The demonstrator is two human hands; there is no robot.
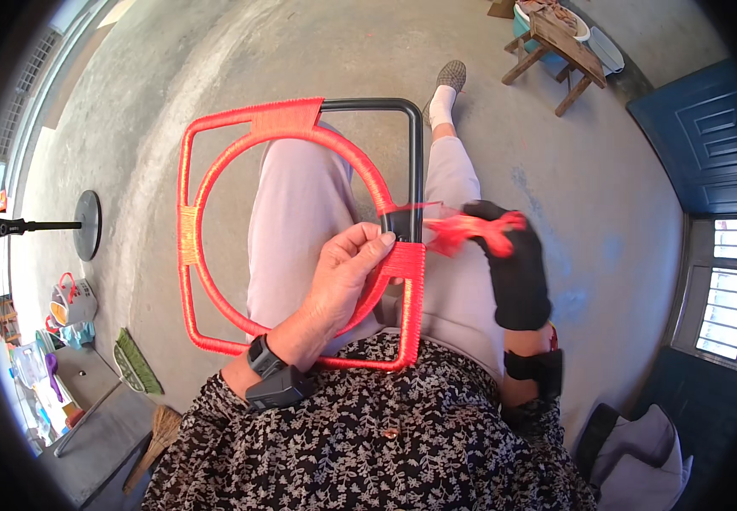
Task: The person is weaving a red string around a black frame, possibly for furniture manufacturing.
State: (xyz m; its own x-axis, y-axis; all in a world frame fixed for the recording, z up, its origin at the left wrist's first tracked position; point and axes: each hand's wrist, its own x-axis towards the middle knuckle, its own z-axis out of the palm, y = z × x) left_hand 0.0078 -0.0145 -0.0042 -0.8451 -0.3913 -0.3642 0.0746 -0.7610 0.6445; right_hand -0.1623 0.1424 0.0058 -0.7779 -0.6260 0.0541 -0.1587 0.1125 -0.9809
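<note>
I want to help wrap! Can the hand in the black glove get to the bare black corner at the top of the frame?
Probably yes. The right hand is beside the frame, holding red cord, and nothing lies between it and the black corner. It would have to move up along the bar.

1 head-worn fisheye looks steeply down, close over lap (368, 196) and floor (172, 94).

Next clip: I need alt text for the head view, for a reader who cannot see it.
Seated, seen from above, a person's bare left hand grips a square frame with an inner ring, mostly wrapped in red cord, resting on the lap. The black-gloved right hand holds a bundle of red cord beside the frame's still-bare black corner, above a concrete floor.
</note>
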